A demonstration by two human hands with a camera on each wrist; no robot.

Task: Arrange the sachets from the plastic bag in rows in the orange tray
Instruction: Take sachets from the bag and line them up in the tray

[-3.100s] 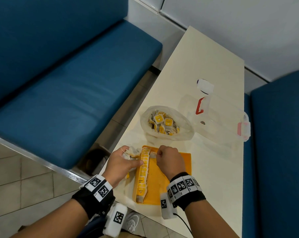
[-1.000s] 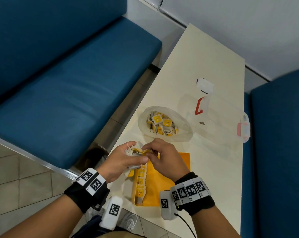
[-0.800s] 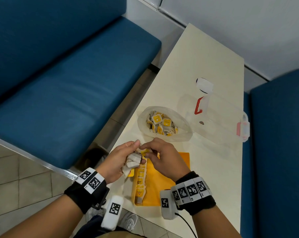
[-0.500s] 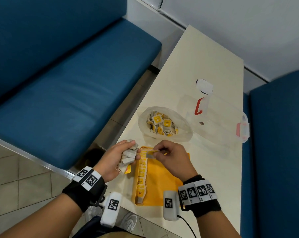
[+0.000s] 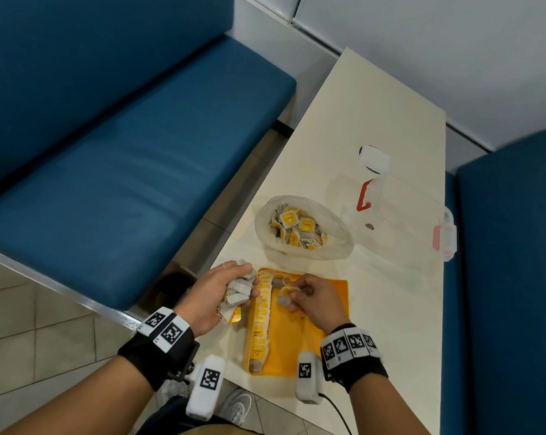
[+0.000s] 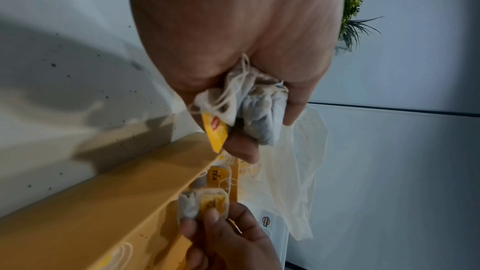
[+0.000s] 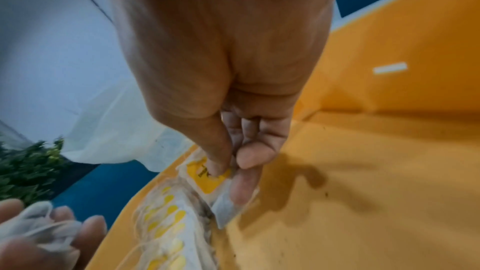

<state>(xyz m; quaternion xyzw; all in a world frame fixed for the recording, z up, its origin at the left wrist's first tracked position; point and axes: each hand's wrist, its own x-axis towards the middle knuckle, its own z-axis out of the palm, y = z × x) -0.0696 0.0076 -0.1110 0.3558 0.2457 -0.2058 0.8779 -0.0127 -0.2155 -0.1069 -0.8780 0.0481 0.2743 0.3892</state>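
The right hand (image 5: 315, 304) pinches a single tea sachet (image 7: 211, 182) between thumb and fingers, its grip narrow on the yellow-tagged paper, and holds it low over the orange tray (image 5: 334, 296) just beside the far end of the row of sachets (image 5: 260, 318). That row runs along the tray's left wall, the yellow tags overlapping one after another from the near end to the far end; the rest of the tray floor to its right is bare orange. The left hand (image 5: 216, 296) sits just left of the tray's far-left corner, its grip curled round a bunch of sachets (image 6: 255, 110) with strings trailing loose and one yellow tag (image 6: 215, 132) hanging below the fingers. In the left wrist view the two hands are near each other at the tray's edge, the right hand's sachet held just inside the wall. Beyond the tray, near its far edge, the plastic bag (image 5: 337, 243) stands open on the pale surface (image 5: 375, 114) with a heap of loose sachets (image 5: 298, 227) inside. To the right of the bag lies a clear plastic container (image 5: 400, 227) with red clasps. Blue upholstered benches (image 5: 124, 171) flank the surface on both sides.
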